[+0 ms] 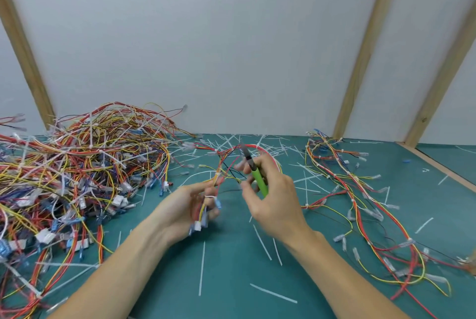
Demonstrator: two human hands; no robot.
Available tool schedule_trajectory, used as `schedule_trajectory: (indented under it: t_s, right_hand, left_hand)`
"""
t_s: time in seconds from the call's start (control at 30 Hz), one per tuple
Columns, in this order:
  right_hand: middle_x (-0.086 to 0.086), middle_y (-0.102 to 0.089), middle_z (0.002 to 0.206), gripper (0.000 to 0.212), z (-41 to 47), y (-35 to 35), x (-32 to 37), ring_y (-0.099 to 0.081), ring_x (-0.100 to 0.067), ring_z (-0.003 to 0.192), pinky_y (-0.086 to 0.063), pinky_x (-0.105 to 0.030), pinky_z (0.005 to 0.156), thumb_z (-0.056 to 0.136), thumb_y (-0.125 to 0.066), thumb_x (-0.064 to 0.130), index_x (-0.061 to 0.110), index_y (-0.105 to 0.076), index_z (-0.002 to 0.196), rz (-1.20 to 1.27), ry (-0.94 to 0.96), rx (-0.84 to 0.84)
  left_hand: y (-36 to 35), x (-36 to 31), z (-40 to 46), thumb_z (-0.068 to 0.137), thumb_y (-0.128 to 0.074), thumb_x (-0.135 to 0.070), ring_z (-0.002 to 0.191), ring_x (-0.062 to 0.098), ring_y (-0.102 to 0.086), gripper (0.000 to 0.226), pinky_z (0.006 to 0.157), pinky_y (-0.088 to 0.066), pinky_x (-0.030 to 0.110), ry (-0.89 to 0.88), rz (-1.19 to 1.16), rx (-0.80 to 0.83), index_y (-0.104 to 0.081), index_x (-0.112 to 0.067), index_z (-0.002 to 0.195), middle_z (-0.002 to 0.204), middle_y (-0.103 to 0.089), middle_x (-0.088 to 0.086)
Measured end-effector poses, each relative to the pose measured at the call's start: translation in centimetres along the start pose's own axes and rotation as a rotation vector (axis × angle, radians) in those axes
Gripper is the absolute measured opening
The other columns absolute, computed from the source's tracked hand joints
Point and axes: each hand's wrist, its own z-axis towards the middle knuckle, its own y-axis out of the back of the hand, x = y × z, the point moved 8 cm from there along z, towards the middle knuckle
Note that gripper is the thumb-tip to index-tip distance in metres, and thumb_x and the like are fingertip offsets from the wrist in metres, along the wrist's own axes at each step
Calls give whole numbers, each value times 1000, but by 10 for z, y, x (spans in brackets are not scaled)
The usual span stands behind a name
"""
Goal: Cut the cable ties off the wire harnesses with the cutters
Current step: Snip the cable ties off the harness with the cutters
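Observation:
My left hand (189, 206) grips a wire harness (226, 161) of red, yellow and black wires above the green mat, with a white cable tie (210, 197) round the bundle between my fingers and white connectors hanging below. My right hand (273, 197) holds the green-handled cutters (258, 179), dark tip pointing up and left over the harness loop. The picture is blurred, so I cannot tell whether the jaws touch a tie.
A big tangled heap of tied harnesses (77, 164) fills the left. Looser harnesses (360, 189) lie spread on the right. Cut white tie pieces (202, 267) litter the green mat (231, 280). A white wall with wooden battens (360, 61) stands behind.

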Motion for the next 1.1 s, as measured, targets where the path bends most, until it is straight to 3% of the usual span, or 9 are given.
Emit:
schedule_trajectory:
  t_s: [0.1, 0.23, 0.33, 0.43, 0.57, 0.7, 0.83, 0.97, 1.1]
  right_hand:
    - [10, -64, 96, 20, 2, 11, 8, -64, -17, 81, -51, -37, 76, 92, -67, 28, 31, -55, 107, 18, 44, -130]
    - [11, -60, 81, 19, -3, 41, 17, -58, -13, 70, -49, -27, 69, 93, -70, 26, 26, -51, 95, 102, 51, -452]
    - [15, -60, 81, 17, -1, 57, 28, -60, -9, 71, -45, -17, 71, 95, -70, 23, 20, -53, 96, 124, 119, -537]
    - [11, -66, 82, 11, 4, 38, 33, -63, -13, 69, -50, -24, 66, 96, -68, 21, 23, -57, 95, 118, 143, -332]
    - [6, -69, 81, 12, 2, -1, 13, -63, -19, 72, -52, -45, 69, 93, -68, 15, 23, -62, 99, -12, 53, 7]
    - [6, -68, 82, 12, 2, 2, -3, -64, -21, 76, -53, -46, 71, 92, -65, 26, 29, -55, 99, -49, -27, 16]
    - [14, -59, 93, 24, 6, 2, -5, -56, -7, 84, -47, -31, 73, 87, -72, 27, 32, -56, 105, -147, -19, 35]
    - [17, -50, 96, 28, 5, 0, -14, -52, -3, 88, -48, -30, 76, 87, -77, 33, 33, -57, 107, -234, -66, 75]
    - [15, -54, 93, 26, 9, -1, -15, -50, -1, 89, -46, -28, 74, 87, -77, 39, 34, -55, 101, -276, -63, 103]
  left_hand:
    - [-5, -4, -2, 99, -58, -20, 52, 11, -54, 24, 49, -48, 24, -155, 391, -39, -77, -11, 110, 68, -57, -4]
    - [0, -25, -9, 102, -54, -12, 69, 10, -62, 21, 68, -49, 21, -416, 543, -230, -75, -11, 98, 74, -64, -1]
    - [-6, -40, -20, 101, -56, -6, 77, 3, -66, 21, 73, -47, 10, -632, 730, -313, -73, -15, 94, 79, -71, 0]
    - [-18, -40, -24, 100, -57, -6, 70, 5, -66, 18, 69, -47, 12, -697, 701, -250, -70, -17, 93, 71, -69, -3]
    - [-25, -38, -21, 99, -54, -1, 54, 6, -46, 24, 54, -39, 13, -699, 640, -216, -68, -8, 81, 59, -53, -6]
    - [-23, -38, -24, 103, -54, -13, 53, 8, -42, 33, 53, -35, 15, -685, 670, -243, -68, 5, 79, 59, -54, -2]
    - [-29, -38, -29, 102, -55, -20, 52, 10, -43, 40, 52, -33, 19, -711, 746, -218, -68, 3, 72, 60, -56, 5]
    - [-29, -38, -29, 102, -56, -24, 49, 7, -42, 42, 49, -33, 15, -701, 770, -206, -68, 5, 74, 55, -55, 0]
    - [-31, -38, -31, 104, -53, -28, 52, 10, -41, 50, 55, -33, 21, -709, 815, -197, -62, -2, 62, 54, -52, 1]
